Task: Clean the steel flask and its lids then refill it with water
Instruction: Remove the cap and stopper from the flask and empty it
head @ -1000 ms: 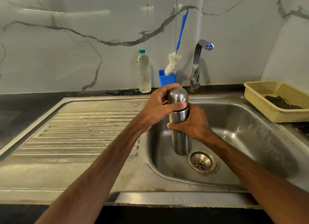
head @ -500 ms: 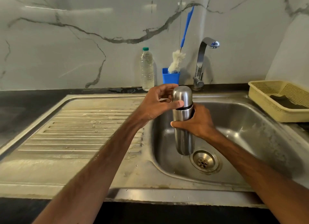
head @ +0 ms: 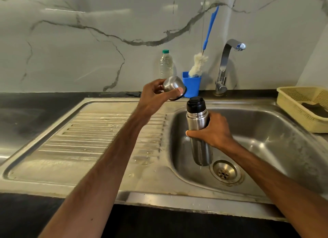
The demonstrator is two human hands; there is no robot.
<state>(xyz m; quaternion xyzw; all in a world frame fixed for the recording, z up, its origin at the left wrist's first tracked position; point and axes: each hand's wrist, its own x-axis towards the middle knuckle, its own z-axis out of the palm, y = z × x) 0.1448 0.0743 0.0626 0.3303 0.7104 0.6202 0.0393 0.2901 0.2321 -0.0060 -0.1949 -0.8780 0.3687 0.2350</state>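
Single head view, wide-angle: looks forward and down, close over sink [head: 266, 140], marble wall [head: 88, 60] behind.

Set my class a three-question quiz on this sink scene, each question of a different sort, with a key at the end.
1. The right hand grips the flask: A) upside down B) roughly upright C) lying flat.
2. True or false: the left hand holds the steel cap clear of the flask.
3. Fill in: the flask's mouth is closed by a ____ inner lid.
Key: 1 B; 2 true; 3 black.
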